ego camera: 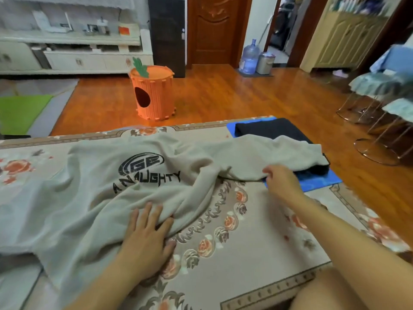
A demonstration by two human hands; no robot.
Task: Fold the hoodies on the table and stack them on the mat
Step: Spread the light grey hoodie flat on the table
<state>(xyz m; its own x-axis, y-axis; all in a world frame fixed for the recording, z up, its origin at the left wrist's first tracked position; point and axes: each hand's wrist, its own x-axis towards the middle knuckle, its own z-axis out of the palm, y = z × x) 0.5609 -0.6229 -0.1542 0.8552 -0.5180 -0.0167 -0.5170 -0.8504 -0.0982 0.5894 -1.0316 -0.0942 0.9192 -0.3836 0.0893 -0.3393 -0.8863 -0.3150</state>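
Observation:
A light grey hoodie [96, 189] with a black printed logo lies spread and rumpled across the floral tablecloth [257, 242]. One part of it stretches right over a folded dark hoodie [270, 129] that lies on the blue mat [321, 182] at the table's far right corner. My left hand [146, 233] lies flat on the grey hoodie's near edge, fingers straight, with a fold of cloth over the thumb side. My right hand [281, 179] grips the lower edge of the stretched part beside the mat.
Beyond the table's far edge is wooden floor with an orange carrot-shaped bin [153, 95]. Covered stools with metal legs [380, 104] stand at the right. A water bottle [249, 57] stands by the door. My bare knee [348, 291] is at the lower right.

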